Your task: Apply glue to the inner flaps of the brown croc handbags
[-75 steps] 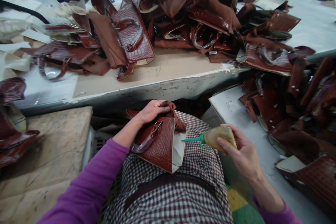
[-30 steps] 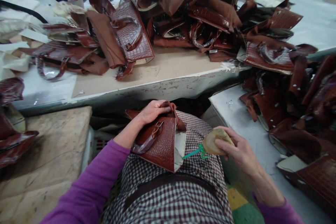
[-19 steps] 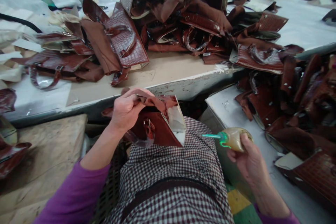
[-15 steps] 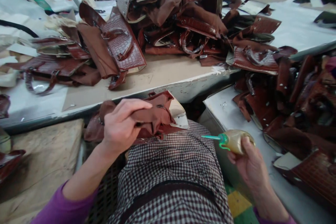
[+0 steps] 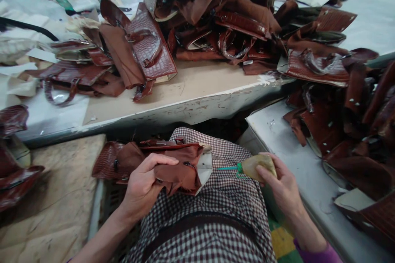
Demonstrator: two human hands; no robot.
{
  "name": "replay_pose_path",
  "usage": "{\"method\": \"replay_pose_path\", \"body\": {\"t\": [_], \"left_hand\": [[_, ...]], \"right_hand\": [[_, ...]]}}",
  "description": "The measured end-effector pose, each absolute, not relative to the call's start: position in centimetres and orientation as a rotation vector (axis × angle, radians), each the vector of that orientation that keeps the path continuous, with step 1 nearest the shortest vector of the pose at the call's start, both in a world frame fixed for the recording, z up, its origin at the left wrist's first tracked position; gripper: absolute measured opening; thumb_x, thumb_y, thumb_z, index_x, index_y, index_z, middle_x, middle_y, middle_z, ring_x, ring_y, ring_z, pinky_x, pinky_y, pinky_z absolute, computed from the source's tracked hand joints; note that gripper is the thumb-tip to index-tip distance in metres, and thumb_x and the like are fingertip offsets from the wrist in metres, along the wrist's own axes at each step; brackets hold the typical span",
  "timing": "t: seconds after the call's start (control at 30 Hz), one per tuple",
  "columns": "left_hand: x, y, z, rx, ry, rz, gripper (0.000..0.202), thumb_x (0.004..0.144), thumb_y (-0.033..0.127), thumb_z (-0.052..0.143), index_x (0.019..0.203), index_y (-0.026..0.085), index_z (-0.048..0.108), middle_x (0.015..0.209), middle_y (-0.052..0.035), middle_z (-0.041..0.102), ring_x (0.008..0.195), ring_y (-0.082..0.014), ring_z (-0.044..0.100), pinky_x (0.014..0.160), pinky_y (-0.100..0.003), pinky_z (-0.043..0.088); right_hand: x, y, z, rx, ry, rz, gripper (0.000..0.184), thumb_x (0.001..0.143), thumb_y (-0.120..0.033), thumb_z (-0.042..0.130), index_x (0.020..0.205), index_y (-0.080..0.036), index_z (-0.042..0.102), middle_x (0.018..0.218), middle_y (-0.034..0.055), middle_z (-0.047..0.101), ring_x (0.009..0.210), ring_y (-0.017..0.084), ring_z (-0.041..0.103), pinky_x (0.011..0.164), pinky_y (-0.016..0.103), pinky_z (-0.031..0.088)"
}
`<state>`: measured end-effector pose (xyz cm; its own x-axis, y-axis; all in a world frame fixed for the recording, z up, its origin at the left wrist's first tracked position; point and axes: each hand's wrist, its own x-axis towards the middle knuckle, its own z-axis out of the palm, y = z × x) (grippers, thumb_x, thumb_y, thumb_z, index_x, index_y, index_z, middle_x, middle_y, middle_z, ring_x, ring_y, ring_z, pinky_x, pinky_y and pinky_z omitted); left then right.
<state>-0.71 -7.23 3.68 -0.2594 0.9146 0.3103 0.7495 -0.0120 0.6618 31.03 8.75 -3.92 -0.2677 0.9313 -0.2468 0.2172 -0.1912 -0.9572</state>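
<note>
A brown handbag (image 5: 182, 172) lies on its side across my lap, its pale end panel (image 5: 206, 166) facing right. My left hand (image 5: 146, 185) is closed on the bag's soft brown lining, thumb underneath and fingers over the top. In my right hand (image 5: 279, 181) I grip a squeeze bottle (image 5: 257, 166) of yellowish content, with a green collar and a long thin green nozzle (image 5: 227, 168). The nozzle points left, and its tip is a short way from the pale panel, apparently apart from it. The checked apron (image 5: 216, 230) lies beneath both.
Brown crocodile-patterned bags (image 5: 154, 49) are heaped on the bench (image 5: 188, 78) ahead. More bags (image 5: 354, 139) pile on the white surface (image 5: 277, 135) at right. A cardboard-covered board (image 5: 61, 197) stands at left, with another bag (image 5: 15, 164) at its edge.
My right hand has brought the bottle left, closer to the bag. My left hand has lowered the bag and turned it so the pale end panel shows more.
</note>
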Motion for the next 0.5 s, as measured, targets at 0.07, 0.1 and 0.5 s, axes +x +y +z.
{"method": "replay_pose_path", "body": {"t": [0.07, 0.1, 0.5], "left_hand": [[-0.7, -7.6, 3.6, 1.7, 2.034, 1.134, 0.017, 0.084, 0.013, 0.065, 0.096, 0.022, 0.072, 0.094, -0.0034, 0.073, 0.085, -0.0178, 0.071, 0.074, -0.024, 0.058], [-0.6, -7.7, 3.6, 1.686, 2.029, 1.144, 0.016, 0.083, 0.014, 0.066, 0.096, 0.022, 0.072, 0.092, -0.0031, 0.073, 0.084, -0.0177, 0.071, 0.073, -0.024, 0.058], [-0.5, -8.1, 3.1, 1.631, 1.991, 1.167, 0.016, 0.081, 0.016, 0.07, 0.095, 0.022, 0.073, 0.09, -0.0049, 0.074, 0.083, -0.0199, 0.07, 0.071, -0.027, 0.057]], "right_hand": [[30.2, 9.0, -4.2, -1.365, -1.476, 1.482, 0.051, 0.075, -0.049, 0.08, 0.114, -0.02, 0.063, 0.103, 0.0097, 0.071, 0.092, 0.031, 0.067, 0.073, 0.039, 0.059], [29.8, 9.2, -4.3, -1.358, -1.485, 1.462, 0.052, 0.075, -0.05, 0.08, 0.114, -0.02, 0.063, 0.104, 0.0098, 0.071, 0.093, 0.031, 0.067, 0.076, 0.041, 0.059], [26.8, 12.0, -5.8, -1.236, -1.775, 1.277, 0.051, 0.08, -0.051, 0.076, 0.118, -0.02, 0.061, 0.11, 0.0084, 0.067, 0.097, 0.03, 0.065, 0.09, 0.048, 0.052]]}}
